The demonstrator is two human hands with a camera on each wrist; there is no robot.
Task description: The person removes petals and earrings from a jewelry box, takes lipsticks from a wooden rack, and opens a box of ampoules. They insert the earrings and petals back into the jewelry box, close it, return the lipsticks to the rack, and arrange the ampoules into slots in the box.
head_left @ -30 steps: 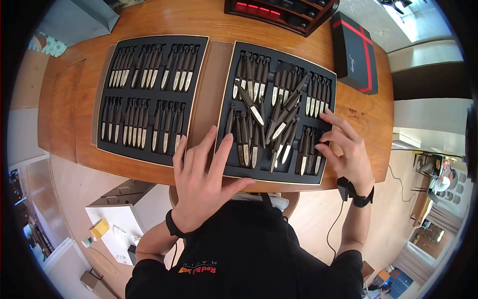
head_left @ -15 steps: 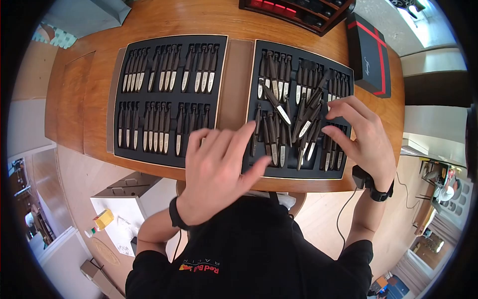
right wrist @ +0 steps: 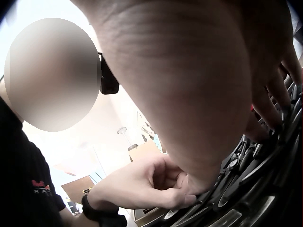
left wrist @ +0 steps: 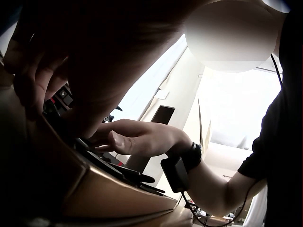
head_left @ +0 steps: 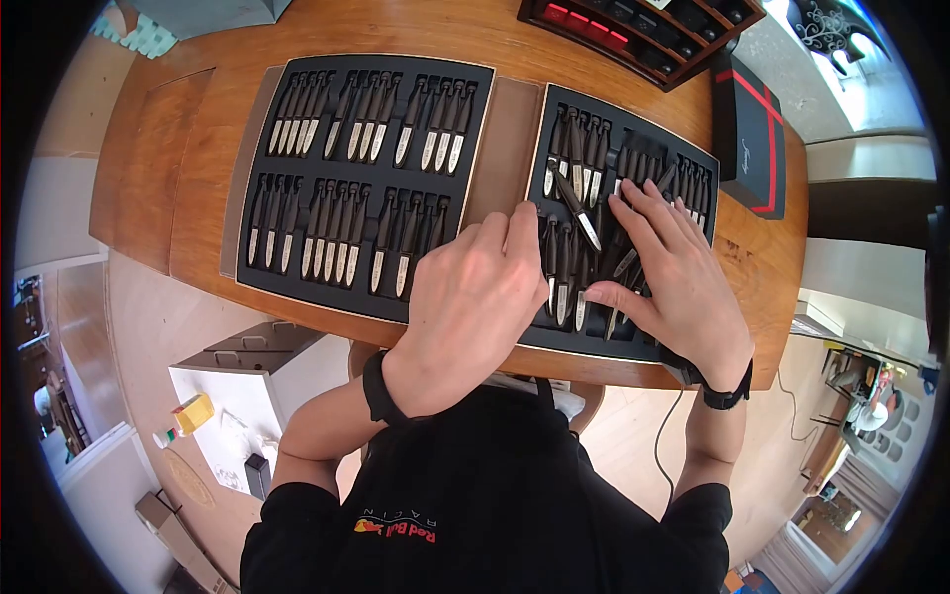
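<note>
Two black-lined trays, a left one (head_left: 346, 170) and a right one (head_left: 629, 127), hold rows of slim dark tools with pale ends. On the right tray several loose tools, among them one slanted tool (head_left: 579, 210), lie across the rows. The left hand (head_left: 470, 307), fingers curled, is at that tray's left edge; whether it pinches a tool is hidden. The right hand (head_left: 683, 282) spreads over the loose tools, fingers extended, covering part of them. In the right wrist view, the left hand (right wrist: 142, 184) has its thumb and fingertips close together beside the tools.
A black box with a red ribbon (head_left: 749, 148) lies behind the right tray. A dark wooden rack (head_left: 633, 30) stands at the back, and a grey bag (head_left: 213, 10) at the back left. Cables run from the wrists.
The left hand has moved to the right tray's left edge and its fingers have curled. The right hand has come over the loose tools from the tray's right side. The head view has shifted.
</note>
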